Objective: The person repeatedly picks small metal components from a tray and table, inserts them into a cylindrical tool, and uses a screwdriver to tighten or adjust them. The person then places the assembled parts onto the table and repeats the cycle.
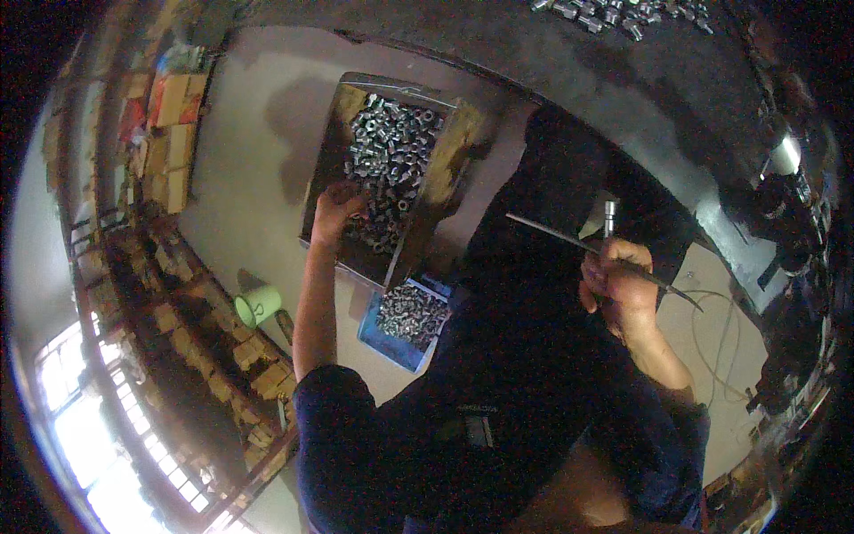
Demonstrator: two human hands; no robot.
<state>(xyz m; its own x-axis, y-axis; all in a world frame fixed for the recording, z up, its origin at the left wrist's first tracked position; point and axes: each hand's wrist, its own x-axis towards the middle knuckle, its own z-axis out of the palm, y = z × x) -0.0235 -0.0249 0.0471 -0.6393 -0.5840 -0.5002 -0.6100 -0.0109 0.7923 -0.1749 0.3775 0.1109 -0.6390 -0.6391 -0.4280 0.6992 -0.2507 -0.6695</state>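
My left hand (341, 210) is over the near left side of a tall-sided bin (322, 169). Its fingers are curled in among shiny metal fittings (391, 142), and whatever is between them is hidden. On the right, my right hand (624, 283) is closed around a long thin metal rod (551, 230) that slants across my lap; its far right end tapers and bends. A short bright metal cylinder (609, 217) sticks up beside my right thumb and fingers. I cannot tell whether it is joined to the rod.
A blue crate (391, 342) of smaller metal parts stands just nearer than the bin. The dark workbench (498, 40) carries a pile of fittings (623, 13) at its far side. A pale green bucket (258, 306) lies left, by shelves of cartons (169, 133). A thin cable (725, 356) loops on the floor at right.
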